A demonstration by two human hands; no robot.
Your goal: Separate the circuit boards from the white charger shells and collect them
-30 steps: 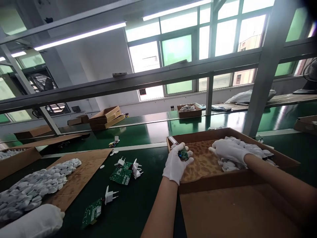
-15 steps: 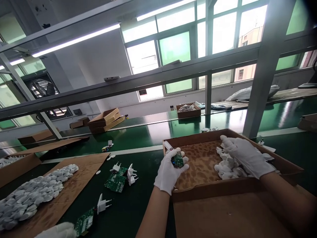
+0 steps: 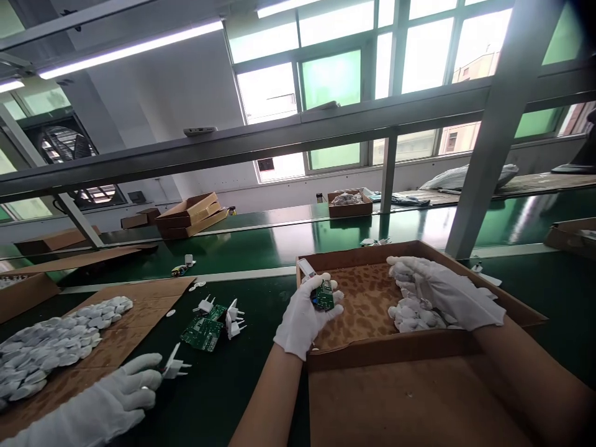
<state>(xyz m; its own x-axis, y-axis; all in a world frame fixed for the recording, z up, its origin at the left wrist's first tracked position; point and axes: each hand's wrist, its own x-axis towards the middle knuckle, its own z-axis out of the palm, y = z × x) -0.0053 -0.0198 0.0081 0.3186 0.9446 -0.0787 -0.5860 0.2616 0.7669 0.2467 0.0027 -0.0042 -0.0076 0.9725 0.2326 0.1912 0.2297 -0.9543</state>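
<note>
My left hand (image 3: 302, 320), in a white glove, is closed around a small green circuit board (image 3: 323, 296) over the left end of a shallow cardboard tray (image 3: 395, 351). My right hand (image 3: 442, 288), also gloved, lies flat with fingers stretched over a heap of white plastic parts (image 3: 412, 315) at the tray's right side. I cannot see anything held in it.
A co-worker's gloved hand (image 3: 128, 391) at lower left holds a white plug part (image 3: 174, 368). Green boards with white plugs (image 3: 209, 323) lie on the dark green belt. A cardboard sheet (image 3: 144, 304) carries white caps (image 3: 46, 344). Cardboard boxes (image 3: 189, 217) stand farther back.
My right hand shifted over the white parts and now lies flatter on them. The co-worker's hand came forward at lower left and picked up a plug part. My left hand kept the board.
</note>
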